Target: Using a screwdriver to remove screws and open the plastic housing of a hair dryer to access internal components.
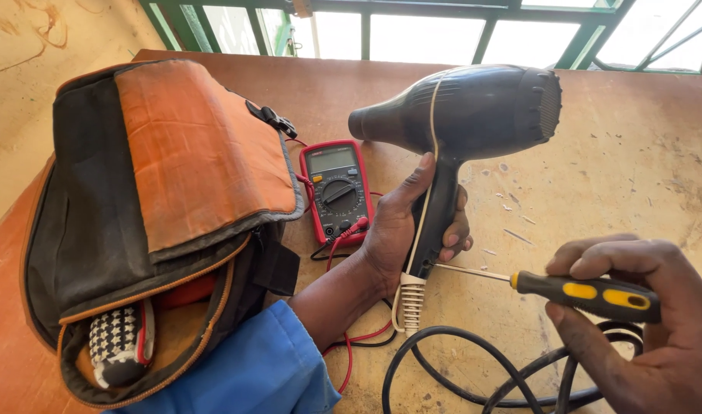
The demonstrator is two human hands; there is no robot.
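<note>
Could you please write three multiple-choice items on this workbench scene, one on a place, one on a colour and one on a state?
1. Where does the multimeter lie?
A. between the tool bag and the hair dryer
B. inside the bag
C. on the window sill

2. What colour is the multimeter's casing?
A. yellow
B. red
C. green

3. How is the hair dryer held?
A. lying flat on the table
B. hanging by its cord
C. upright by its handle in the left hand

Answers: 1 A, it lies on the table between them. 2 B, a red rim frames its dial. 3 C, the left hand wraps the handle while the right hand puts a screwdriver to its base.
</note>
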